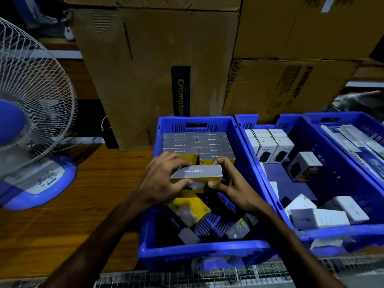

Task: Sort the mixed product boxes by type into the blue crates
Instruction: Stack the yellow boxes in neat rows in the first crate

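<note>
At frame centre, the left hand [164, 179] and right hand [230, 183] together grip a grey-and-yellow Lapcare box [196, 173] above the left blue crate [203, 249], seemingly about to seat it squarely against the stacked rows [198, 145] behind.

Both hands fwd, left hand [164, 179] & right hand [230, 183] pinching opp. ends of one box [196, 173].

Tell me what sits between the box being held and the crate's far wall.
In the head view, two neat rows of grey-topped Lapcare boxes fill the stretch between the held box, gripped by both hands, and the far wall of the blue crate.
</note>
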### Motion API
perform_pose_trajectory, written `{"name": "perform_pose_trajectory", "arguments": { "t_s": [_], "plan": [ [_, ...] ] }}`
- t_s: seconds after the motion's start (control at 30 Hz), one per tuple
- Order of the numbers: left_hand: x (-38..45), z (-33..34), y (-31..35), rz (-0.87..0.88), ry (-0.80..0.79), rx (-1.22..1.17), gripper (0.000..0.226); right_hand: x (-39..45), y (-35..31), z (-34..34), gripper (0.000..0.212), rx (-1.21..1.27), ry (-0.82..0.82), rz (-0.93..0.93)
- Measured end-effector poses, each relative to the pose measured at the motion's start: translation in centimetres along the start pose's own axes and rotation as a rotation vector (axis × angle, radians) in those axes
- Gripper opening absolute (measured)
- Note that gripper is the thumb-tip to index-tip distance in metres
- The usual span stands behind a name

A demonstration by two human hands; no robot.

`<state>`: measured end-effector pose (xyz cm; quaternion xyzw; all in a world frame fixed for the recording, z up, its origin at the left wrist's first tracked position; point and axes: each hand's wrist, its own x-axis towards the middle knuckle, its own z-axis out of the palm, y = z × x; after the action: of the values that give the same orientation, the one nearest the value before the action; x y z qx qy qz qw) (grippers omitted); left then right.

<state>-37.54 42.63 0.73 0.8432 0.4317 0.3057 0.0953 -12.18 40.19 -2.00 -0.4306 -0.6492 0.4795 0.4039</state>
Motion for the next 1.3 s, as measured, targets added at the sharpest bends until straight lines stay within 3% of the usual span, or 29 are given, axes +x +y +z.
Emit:
{"name": "perform_pose_trajectory", "arguments": {
  "t_s": [0.13, 0.23, 0.3, 0.47, 0.93, 1.3],
  "plan": [
    [0.9, -0.7, -1.1, 0.038, -0.069, 0.200, 0.047, 1.1, 0.2, -0.3, 0.042, -0.133, 0.033, -0.034],
    [2.0, -0.8, -2.2, 0.043, -0.099, 0.323, 0.045, 1.4, 0.0, -2.4, 0.053, -0.350, 0.187, -0.080],
    [2.8, -0.9, -3.0, 0.023, -0.119, 0.389, 0.044, 1.1, 0.1, -4.5, 0.048, -0.524, 0.292, -0.097],
    [5.1, -0.6, -4.2, 0.005, -0.187, 0.542, 0.021, -0.3, 2.0, -9.1, 0.046, -0.740, 0.388, 0.063],
    [9.9, 1.5, -5.4, -0.112, -0.373, 0.635, 0.026, -2.0, 4.4, -9.5, 0.048, -0.645, 0.452, 0.112],
    [9.7, 4.4, -5.2, -0.176, -0.421, 0.721, 0.030, -2.0, 4.6, -9.5, 0.047, -0.566, 0.454, 0.111]
  ]
}}
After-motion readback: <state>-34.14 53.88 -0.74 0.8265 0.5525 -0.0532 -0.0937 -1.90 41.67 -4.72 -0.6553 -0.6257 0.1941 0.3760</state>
